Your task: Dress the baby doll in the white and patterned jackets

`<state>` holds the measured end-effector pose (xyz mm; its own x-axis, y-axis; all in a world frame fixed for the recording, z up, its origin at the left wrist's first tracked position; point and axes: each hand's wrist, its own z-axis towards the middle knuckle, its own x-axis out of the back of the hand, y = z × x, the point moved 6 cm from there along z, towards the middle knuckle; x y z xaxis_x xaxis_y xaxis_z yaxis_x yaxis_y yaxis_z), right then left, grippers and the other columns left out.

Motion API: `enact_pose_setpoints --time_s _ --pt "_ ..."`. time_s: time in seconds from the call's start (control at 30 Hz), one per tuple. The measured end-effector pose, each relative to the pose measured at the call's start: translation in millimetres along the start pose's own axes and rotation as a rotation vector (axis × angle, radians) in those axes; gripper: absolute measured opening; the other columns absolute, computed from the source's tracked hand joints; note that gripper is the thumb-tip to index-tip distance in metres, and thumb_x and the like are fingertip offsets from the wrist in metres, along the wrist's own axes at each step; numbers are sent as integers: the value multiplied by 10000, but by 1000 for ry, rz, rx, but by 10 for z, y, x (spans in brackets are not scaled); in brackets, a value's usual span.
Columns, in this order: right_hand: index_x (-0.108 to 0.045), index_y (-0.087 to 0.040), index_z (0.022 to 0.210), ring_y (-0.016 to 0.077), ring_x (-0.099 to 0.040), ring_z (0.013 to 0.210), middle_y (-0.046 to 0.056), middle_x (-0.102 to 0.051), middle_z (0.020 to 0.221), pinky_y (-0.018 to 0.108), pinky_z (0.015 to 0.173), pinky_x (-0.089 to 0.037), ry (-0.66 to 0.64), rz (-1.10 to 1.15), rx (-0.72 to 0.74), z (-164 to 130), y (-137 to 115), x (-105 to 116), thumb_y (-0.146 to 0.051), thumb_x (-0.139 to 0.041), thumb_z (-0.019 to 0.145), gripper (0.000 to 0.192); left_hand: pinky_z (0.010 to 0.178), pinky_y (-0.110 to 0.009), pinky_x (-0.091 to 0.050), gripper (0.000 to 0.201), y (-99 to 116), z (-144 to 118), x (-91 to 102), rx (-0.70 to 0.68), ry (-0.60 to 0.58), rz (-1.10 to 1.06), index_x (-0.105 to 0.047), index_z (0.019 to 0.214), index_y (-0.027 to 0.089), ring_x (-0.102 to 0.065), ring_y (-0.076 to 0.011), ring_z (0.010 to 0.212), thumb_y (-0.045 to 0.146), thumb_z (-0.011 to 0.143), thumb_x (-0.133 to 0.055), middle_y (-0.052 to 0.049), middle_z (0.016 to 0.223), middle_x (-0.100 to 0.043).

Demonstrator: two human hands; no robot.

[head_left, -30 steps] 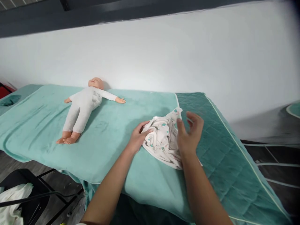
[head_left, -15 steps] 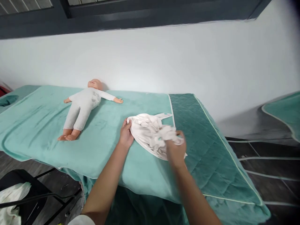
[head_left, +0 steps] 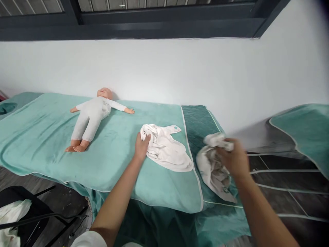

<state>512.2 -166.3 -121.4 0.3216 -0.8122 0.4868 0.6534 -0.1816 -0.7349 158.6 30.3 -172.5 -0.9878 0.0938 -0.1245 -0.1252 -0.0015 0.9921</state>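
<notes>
Left hand pins cloth | right hand lifts garment

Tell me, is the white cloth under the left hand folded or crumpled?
Crumpled: the white cloth lies in loose wrinkles, the left hand at its edge.

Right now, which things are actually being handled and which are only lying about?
Handled:
- white garment on the bed, pressed by the left hand
- crumpled white cloth, gripped by the right hand

Lying about:
- baby doll
- black chair
</notes>
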Motion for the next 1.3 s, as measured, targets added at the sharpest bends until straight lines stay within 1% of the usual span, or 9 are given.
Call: enact_pose_setpoints --time_s 0.17,0.3,0.4,0.53,0.6,0.7,0.93,1.17,1.3 --pt "-637 -216 1030 414 -610 1124 217 -652 1072 586 976 -459 -203 -274 48 -310 162 -268 -381 -535 841 272 871 -317 -493 294 19 -254 193 -119 -98 297 -676 987 164 -629 -198 896 435 941 -572 -52 922 -693" --pt "-508 -163 1389 433 -377 1448 290 -367 1546 598 1129 -376 -96 -382 259 -416 -492 -223 -397 -585 886 560 878 -307 -499 377 154 -254 273 -110 -239 146 -676 1104 151 -643 -210 970 464 974 -511 -67 1034 -716" --pt "-425 -239 1477 320 -467 1407 172 -501 1483 530 1127 -429 -384 -62 458 -500 -1327 -527 -397 -538 962 550 812 -286 -483 360 610 -200 232 -234 -440 289 -692 1013 153 -638 -198 898 457 983 -501 -46 984 -715" --pt "-451 -271 1469 257 -516 1351 88 -516 1498 404 1092 -450 -857 186 568 -415 -2420 -979 -466 -621 937 592 693 -268 -402 373 1530 -274 62 -659 -753 753 -658 818 164 -582 -155 744 372 1025 -428 -12 804 -658" --pt "-579 -247 1318 236 -643 1102 68 -666 1274 345 896 -505 -1054 127 623 -338 -2806 -1122 -483 -621 927 459 686 -273 -389 337 1940 -306 36 -837 -784 934 -669 851 182 -601 -159 774 339 1026 -427 -13 838 -678" --pt "-667 -213 982 170 -602 728 8 -670 799 272 657 -392 -1071 -113 664 -196 -3110 -1173 -462 -552 954 276 723 -280 -418 276 2335 -282 106 -918 -722 1131 -695 1020 228 -650 -180 880 341 1013 -444 -15 951 -716" --pt "-639 -237 1109 188 -545 697 27 -641 788 277 639 -320 -728 -588 575 3 -3024 -987 -363 -541 922 246 706 -329 -435 328 2434 -83 532 -776 -229 1533 -667 1142 213 -669 -247 910 148 927 -428 -83 1092 -685" --pt "-700 -238 935 204 -604 907 50 -680 1038 331 775 -419 -655 -471 506 74 -2666 -617 -285 -486 943 219 787 -312 -441 298 2389 -54 856 -588 -228 1370 -664 1143 252 -654 -247 974 224 926 -462 -35 1051 -712" --pt "-706 -220 924 174 -582 779 54 -701 939 296 657 -415 -541 -255 253 136 -2486 -304 -309 -545 921 184 689 -294 -421 211 2488 -71 1056 -424 -256 1232 -670 921 228 -620 -216 772 372 931 -516 -20 809 -674"
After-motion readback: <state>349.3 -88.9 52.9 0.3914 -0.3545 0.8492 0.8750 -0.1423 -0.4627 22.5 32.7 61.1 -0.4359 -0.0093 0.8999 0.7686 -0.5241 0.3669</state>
